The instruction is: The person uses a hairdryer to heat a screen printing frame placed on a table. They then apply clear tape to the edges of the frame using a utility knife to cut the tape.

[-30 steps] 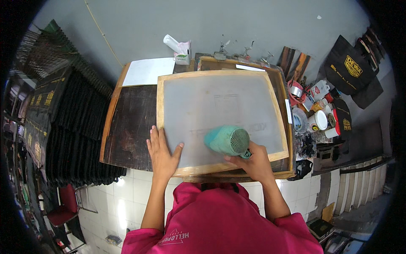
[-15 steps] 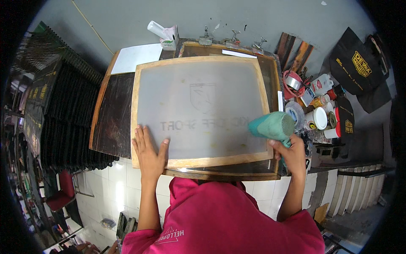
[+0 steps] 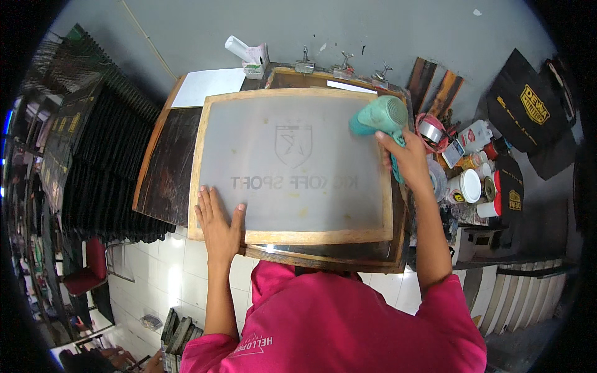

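Observation:
A wood-framed printing screen (image 3: 249, 146) lies on the dark table, its grey mesh showing a faint shield emblem and mirrored lettering. My left hand (image 3: 219, 217) rests on the screen's lower left corner, thumb and fingers spread over the frame and mesh edge. Over the upper right of the mesh, my right hand (image 3: 407, 155) grips the handle of a teal hair dryer (image 3: 380, 117). The dryer's nozzle points left across the screen, and its round vented back faces up.
Black bags (image 3: 102, 168) hang in a dense stack at left. White paper (image 3: 208, 88) lies at the table's back left; metal clamps (image 3: 343, 59) line the back edge. Tubs and bottles (image 3: 471, 178) crowd the right side. A red chair (image 3: 87, 270) stands on the floor at left.
My right hand has carried the hair dryer from the screen's lower right to its upper right. The screen has turned slightly, while my left hand stays on its corner.

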Available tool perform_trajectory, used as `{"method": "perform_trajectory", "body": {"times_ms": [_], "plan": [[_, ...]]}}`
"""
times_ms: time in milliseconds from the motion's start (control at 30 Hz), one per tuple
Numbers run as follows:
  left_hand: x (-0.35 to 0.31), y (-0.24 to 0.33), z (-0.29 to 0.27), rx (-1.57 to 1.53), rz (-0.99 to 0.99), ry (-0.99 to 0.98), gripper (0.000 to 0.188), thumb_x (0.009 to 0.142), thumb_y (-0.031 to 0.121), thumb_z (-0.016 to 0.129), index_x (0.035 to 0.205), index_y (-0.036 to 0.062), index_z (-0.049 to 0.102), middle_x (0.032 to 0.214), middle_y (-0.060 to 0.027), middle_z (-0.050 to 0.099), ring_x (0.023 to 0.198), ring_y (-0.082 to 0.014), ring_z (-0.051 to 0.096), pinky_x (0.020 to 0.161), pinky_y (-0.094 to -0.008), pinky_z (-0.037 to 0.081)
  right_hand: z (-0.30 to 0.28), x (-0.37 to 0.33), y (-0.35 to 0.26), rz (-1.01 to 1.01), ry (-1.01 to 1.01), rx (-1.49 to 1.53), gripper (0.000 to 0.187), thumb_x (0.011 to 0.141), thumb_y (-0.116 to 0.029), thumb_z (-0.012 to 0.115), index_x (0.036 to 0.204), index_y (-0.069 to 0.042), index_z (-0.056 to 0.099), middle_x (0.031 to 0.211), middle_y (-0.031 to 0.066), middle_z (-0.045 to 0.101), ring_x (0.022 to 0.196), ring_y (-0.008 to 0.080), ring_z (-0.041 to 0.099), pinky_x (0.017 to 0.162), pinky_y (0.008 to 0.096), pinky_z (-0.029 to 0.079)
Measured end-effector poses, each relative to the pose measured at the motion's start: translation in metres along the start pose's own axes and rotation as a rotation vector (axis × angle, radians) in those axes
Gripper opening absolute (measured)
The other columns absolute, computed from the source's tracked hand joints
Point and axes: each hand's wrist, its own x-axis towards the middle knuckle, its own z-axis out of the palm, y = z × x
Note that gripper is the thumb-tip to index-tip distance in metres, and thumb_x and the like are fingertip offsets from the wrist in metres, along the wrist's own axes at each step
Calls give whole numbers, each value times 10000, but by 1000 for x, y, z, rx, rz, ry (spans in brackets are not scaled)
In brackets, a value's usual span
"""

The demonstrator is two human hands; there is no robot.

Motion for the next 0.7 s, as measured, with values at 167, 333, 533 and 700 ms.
{"method": "perform_trajectory", "body": {"times_ms": [167,333,533,700], "plan": [[-3,-1,1,-17,-14,8,844,1001,438,608,1560,-115,301,1668,-314,214,1584,-416,138,1283,-532,59,23,44,-5,17,-51,11,395,908,-375,800,916,-4,664,683,30,620,565,116,620,485,285,483],[-5,-3,1,6,-17,9,851,999,433,612,1555,-129,298,1661,-327,219,1581,-429,140,1280,-539,60,54,65,-8,0,-158,45,400,908,-377,805,942,-2,671,696,34,620,563,115,615,486,278,484],[-12,6,1,-9,-9,2,877,985,440,624,1550,-142,292,1652,-340,228,1577,-440,149,1277,-545,59,89,75,-22,-50,-287,26,389,915,-367,802,985,-3,685,699,19,619,569,102,607,507,264,485],[-20,12,1,16,-2,-16,884,977,447,629,1543,-149,302,1651,-343,227,1576,-443,153,1273,-556,73,108,67,-35,-47,-383,33,417,892,-395,814,947,-1,690,692,33,632,588,118,628,530,285,512]]}}
